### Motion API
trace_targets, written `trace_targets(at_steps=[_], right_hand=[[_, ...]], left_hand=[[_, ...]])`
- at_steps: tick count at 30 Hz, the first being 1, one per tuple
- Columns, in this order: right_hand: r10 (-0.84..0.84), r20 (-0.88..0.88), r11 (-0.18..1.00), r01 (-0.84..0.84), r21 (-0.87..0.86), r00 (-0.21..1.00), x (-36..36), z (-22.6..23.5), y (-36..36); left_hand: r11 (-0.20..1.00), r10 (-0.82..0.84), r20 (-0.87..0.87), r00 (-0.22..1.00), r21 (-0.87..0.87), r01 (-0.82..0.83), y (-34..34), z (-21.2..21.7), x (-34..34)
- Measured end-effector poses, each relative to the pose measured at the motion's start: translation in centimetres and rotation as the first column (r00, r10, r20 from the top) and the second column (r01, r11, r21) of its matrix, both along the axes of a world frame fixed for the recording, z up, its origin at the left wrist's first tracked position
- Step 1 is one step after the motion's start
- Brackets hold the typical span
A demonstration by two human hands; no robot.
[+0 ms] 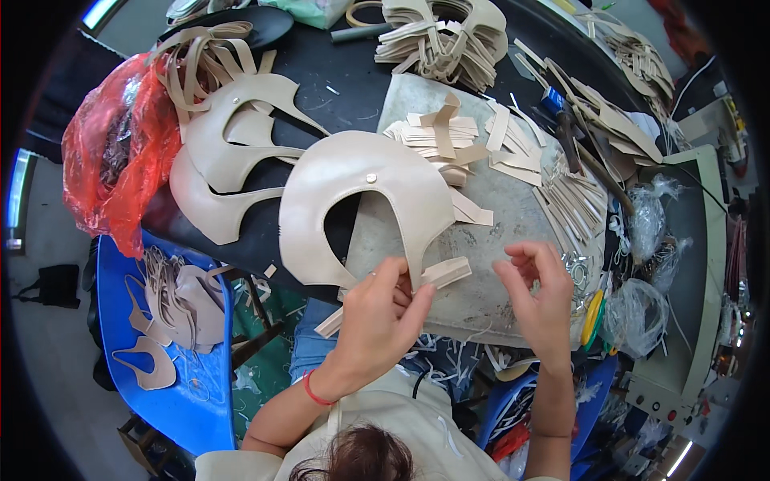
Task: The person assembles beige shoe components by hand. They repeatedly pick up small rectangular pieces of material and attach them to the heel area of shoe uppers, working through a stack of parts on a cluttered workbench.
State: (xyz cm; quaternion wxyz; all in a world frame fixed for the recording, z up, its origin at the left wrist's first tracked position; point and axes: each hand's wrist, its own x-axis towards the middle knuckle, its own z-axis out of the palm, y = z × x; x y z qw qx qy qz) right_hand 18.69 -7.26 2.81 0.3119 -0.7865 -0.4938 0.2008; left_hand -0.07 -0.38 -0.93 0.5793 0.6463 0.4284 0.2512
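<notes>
My left hand [373, 325] is closed on the lower narrow end of a beige, horseshoe-shaped leather piece [413, 172] with a small round metal stud. A short beige strip [447, 272] crosses that end and sticks out to the right of my fingers; the grip hides where they meet. Above the grey work board [489, 289], my right hand [545, 301] is raised with thumb and curled fingers apart, and nothing shows in it. Similar curved pieces [220, 140] lie overlapping on the left of the black table.
Piles of beige strips [517, 148] and a hammer [565, 132] lie on the board. A stack of cut pieces [449, 40] stands behind. At left are a red plastic bag [104, 152] and a blue chair [212, 401] holding more pieces. Clear plastic bags [638, 317] lie at right.
</notes>
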Motion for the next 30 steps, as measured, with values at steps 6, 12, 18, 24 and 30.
trace_targets(at_steps=[6,12,18,24,30], right_hand=[[0.273,-0.536,0.959,-0.272,0.082,0.799,-2.9,0.8,1.0],[0.380,-0.717,0.876,-0.476,0.077,0.584,-5.2,1.3,2.8],[0.428,-0.692,0.903,-0.311,0.297,0.581,-6.3,2.7,3.1],[-0.004,-0.834,0.972,0.196,0.125,0.551,-1.2,1.8,1.8],[-0.082,-0.772,0.975,0.211,0.068,0.630,0.7,0.1,-2.2]], left_hand=[[0.987,0.035,0.285,0.958,-0.163,0.013,-0.6,1.5,-4.4],[0.988,0.043,0.340,0.940,-0.151,0.010,-0.9,2.3,-6.2],[0.918,-0.089,0.081,0.993,0.393,0.050,1.5,6.3,-7.1],[0.575,-0.140,-0.068,0.988,0.806,0.137,14.5,9.7,5.4],[0.402,0.154,-0.314,0.937,0.886,0.231,26.5,2.2,17.8]])
